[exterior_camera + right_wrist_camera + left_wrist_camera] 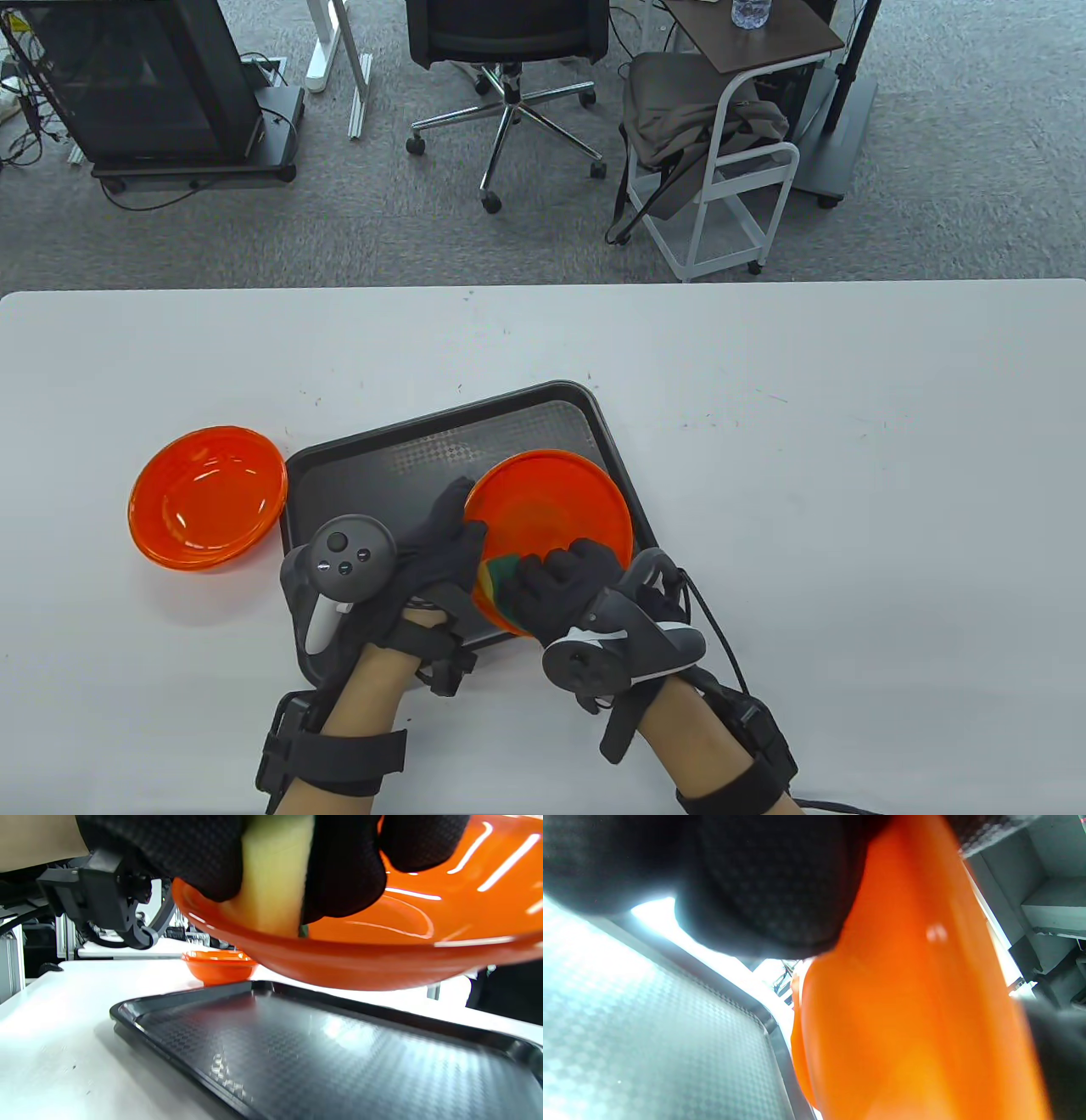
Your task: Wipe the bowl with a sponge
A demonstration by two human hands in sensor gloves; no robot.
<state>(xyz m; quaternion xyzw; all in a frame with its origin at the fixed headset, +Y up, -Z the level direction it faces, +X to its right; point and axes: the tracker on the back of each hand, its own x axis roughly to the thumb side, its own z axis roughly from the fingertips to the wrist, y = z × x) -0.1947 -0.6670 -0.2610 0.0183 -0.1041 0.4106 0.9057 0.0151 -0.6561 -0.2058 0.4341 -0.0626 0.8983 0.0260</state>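
both gloved hands sit low in the table view, each with a tracker strapped to its back. right hand [564, 586] has its fingers [339, 870] curled together around a sponge [501, 579] (yellow body, green face), pressing it against the inside of the orange bowl [551, 509] near the rim closest to the person. left hand [441, 548] grips that bowl's left rim, fingertips reaching along the edge; how the thumb lies on the underside cannot be told, since the left wrist view is blurred by glove and orange plastic. the bowl is tilted and held clear above the black tray [509, 424], with a gap showing between them in the right wrist view. the tray lies flat on the white table [848, 424]. a second orange bowl [208, 497] rests upright on the table just beside the tray's left edge.
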